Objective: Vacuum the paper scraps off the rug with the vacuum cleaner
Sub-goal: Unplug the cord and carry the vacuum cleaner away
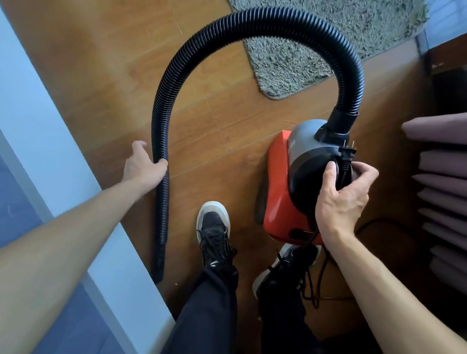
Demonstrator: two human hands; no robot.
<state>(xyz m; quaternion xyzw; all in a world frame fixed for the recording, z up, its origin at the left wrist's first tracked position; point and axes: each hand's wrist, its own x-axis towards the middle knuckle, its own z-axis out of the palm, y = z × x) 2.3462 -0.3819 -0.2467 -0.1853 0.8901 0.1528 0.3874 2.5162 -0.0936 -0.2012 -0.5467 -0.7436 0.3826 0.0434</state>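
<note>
Looking down through the head camera, I find the left grip (143,166) at 9 o'clock wrapped round the black ribbed hose (262,18), fingers curled over it partway along its length. From there the hose climbs, arches across 12 o'clock and drops into the top of the vacuum cleaner (280,190), an orange-and-grey canister at 3 o'clock. I cannot tell whether it rests on the wooden floor (97,61) or hangs just above it. The hose's free end points down towards 7 o'clock, beside a pale ledge (54,118). The right grip (342,198) is closed on the plug (345,155), with the thumb on the canister's black top and the prongs pointing up. The cord (321,273) trails down to loops on the floor at 5 o'clock, next to my right shoe (284,271). The grey shaggy rug (329,27) lies at 12 to 1 o'clock, partly behind the hose's arch and apart from the canister. Stacked mauve cushions (449,166) fill the far edge at 3 o'clock.
</note>
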